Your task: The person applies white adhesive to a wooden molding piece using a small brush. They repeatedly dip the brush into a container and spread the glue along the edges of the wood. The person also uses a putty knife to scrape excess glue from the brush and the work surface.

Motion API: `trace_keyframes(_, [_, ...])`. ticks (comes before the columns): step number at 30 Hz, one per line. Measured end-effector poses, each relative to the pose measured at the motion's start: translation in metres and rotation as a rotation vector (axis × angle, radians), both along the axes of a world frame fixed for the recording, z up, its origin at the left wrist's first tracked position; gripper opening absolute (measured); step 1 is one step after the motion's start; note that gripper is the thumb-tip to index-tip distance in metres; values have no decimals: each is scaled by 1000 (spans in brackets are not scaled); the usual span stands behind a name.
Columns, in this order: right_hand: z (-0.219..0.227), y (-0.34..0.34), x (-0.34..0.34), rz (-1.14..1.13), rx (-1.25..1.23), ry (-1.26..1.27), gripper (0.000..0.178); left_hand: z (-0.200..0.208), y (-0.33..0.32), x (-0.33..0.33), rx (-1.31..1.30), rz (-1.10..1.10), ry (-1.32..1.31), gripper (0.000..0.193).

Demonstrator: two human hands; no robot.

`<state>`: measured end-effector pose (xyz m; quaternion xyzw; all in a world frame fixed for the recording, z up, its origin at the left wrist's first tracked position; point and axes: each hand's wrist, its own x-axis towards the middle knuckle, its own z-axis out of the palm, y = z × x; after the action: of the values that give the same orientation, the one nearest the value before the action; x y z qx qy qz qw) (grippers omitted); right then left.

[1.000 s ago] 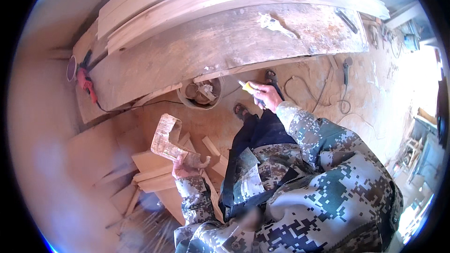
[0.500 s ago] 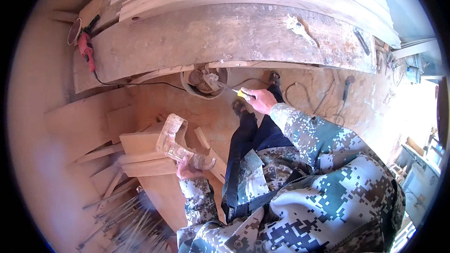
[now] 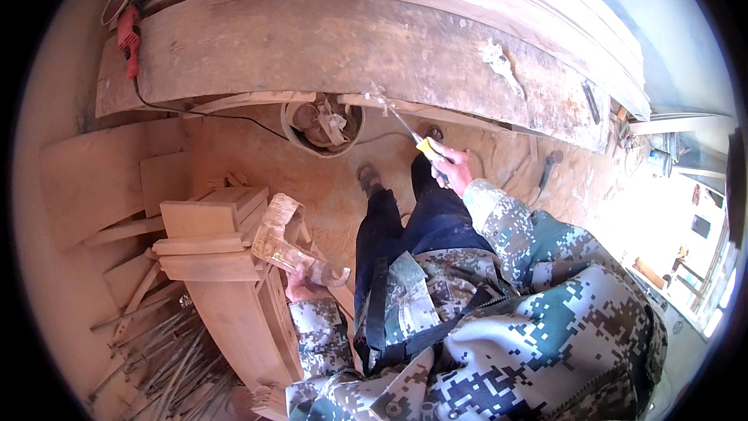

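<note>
A long, worn wooden bench (image 3: 257,47) crosses the upper view; pale timber (image 3: 226,316) stands at lower left; a bucket (image 3: 362,125) of scraps sits by the bench edge; an angled tan piece (image 3: 270,235) is in front of the timber, the left hand (image 3: 302,287) closed on its lower part; the right hand (image 3: 455,170) wraps a thin-bladed, yellow-handled tool (image 3: 425,147), tip near that edge

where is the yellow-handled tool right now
In the head view, the yellow-handled tool is just right of centre, held in the right hand, right of the bucket, its tip pointing toward the workbench.
</note>
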<state>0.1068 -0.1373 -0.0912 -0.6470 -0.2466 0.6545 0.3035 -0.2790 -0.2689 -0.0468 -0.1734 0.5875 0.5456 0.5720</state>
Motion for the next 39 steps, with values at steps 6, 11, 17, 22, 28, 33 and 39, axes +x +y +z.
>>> trace_keyframes(6, [2, -36, -19, -178, -85, 16, 46, 7, 4, 6, -17, -37, 39, 54])
trace_keyframes(11, [-13, -36, -45, -45, -9, 88, 48, 4, 12, 7, 11, -104, 5, 56])
trace_keyframes(17, [-15, -10, -51, -155, 35, 62, 46, 4, 22, 14, 23, -104, -14, 62])
trace_keyframes(22, [10, -1, -66, 383, 30, -100, 43, -3, 13, 6, 31, -92, -28, 66])
trace_keyframes(28, [-16, 14, -84, 500, 361, -532, 41, -3, -6, -1, -42, -66, 1, 69])
trace_keyframes(33, [-73, 51, -95, 844, 95, -880, 35, -25, -47, -12, -63, 32, 0, 68])
trace_keyframes(39, [-180, 71, -89, 1175, 298, -1104, 26, -47, -115, -13, -191, 133, -84, 65])
